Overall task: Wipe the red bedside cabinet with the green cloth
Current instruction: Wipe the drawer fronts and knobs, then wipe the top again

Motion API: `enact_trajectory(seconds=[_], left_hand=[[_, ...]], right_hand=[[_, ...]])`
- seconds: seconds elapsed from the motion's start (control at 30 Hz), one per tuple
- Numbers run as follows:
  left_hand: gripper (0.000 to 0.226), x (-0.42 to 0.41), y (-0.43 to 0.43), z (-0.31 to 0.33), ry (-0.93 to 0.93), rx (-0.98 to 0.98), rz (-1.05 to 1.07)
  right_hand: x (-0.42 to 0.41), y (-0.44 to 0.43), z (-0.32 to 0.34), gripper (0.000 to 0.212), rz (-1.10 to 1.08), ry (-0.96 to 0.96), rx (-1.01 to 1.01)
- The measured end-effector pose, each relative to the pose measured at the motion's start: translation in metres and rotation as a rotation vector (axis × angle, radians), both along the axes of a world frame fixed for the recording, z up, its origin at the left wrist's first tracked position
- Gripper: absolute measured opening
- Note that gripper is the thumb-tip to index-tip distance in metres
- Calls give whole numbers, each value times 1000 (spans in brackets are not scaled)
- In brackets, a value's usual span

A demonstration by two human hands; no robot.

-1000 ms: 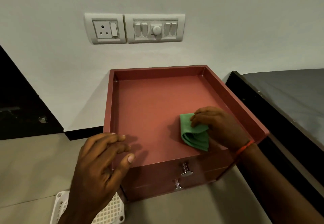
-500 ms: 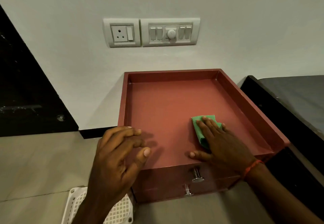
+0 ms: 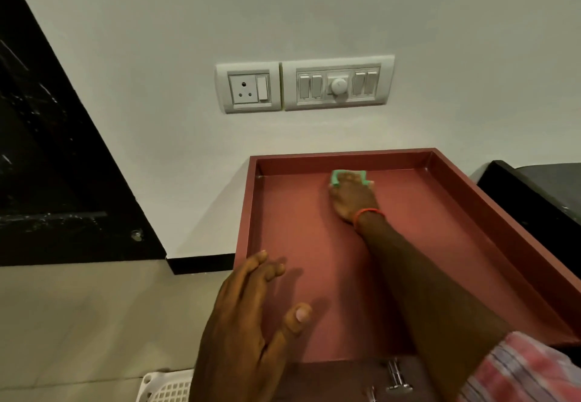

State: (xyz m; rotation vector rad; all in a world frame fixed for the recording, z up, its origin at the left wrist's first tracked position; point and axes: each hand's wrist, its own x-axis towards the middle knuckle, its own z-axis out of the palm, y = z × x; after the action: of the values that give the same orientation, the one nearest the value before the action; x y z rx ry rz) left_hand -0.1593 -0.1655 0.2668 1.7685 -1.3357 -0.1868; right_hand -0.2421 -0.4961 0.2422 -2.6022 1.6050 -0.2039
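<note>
My right grip [image 3: 350,195], fingers straight, presses the green cloth [image 3: 335,178] flat at mid back rim of the red bedside cabinet [image 3: 503,213]. My left grip [image 3: 245,323] hangs open over the front-left edge, with bare top between.

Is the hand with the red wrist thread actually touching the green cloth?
Touching. The head view shows the right hand pressed flat on the green cloth, whose edges poke out beside its fingers.

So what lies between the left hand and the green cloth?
Head view: only bare red cabinet top between left hand and green cloth, pressed by the right hand.
</note>
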Motion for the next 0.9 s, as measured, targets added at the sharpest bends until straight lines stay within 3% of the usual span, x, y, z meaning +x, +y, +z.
enact_trajectory(seconds=[0.13,0.23,0.3,0.33,0.37,0.4,0.43,0.47,0.53,0.6,0.67,0.8,0.9], left_hand=[[54,18,-26,-1,-17,25,-43],[59,26,-46,-7,-43,68,-68],[68,18,-47,-13,-123,86,-88],[66,25,-60,-7,-158,85,-104],[64,22,-62,-9,-236,64,-98],[68,13,-61,-8,-269,57,-93],[76,25,-72,-3,-264,90,-92],[85,24,-74,0,-300,85,-36],[92,28,-78,5,-299,167,-30],[94,24,-76,6,-342,187,-16],[97,32,-80,6,-389,258,12],[96,39,-85,29,-391,352,-25],[79,72,-72,38,-416,302,-5]], right_hand=[[61,62,-7,56,408,66,-53],[-2,121,-17,62,662,-42,-20],[-39,176,-45,48,806,8,-73],[-33,180,-42,43,768,100,-84],[-32,182,-42,50,655,226,38],[-38,183,-35,58,487,254,149],[-20,155,-17,52,456,253,133],[-22,134,-13,42,575,198,80],[-7,75,8,48,728,113,131],[16,29,-3,53,609,69,54],[83,18,1,55,462,50,144],[137,16,6,56,285,-6,146],[176,33,28,53,451,-31,131]])
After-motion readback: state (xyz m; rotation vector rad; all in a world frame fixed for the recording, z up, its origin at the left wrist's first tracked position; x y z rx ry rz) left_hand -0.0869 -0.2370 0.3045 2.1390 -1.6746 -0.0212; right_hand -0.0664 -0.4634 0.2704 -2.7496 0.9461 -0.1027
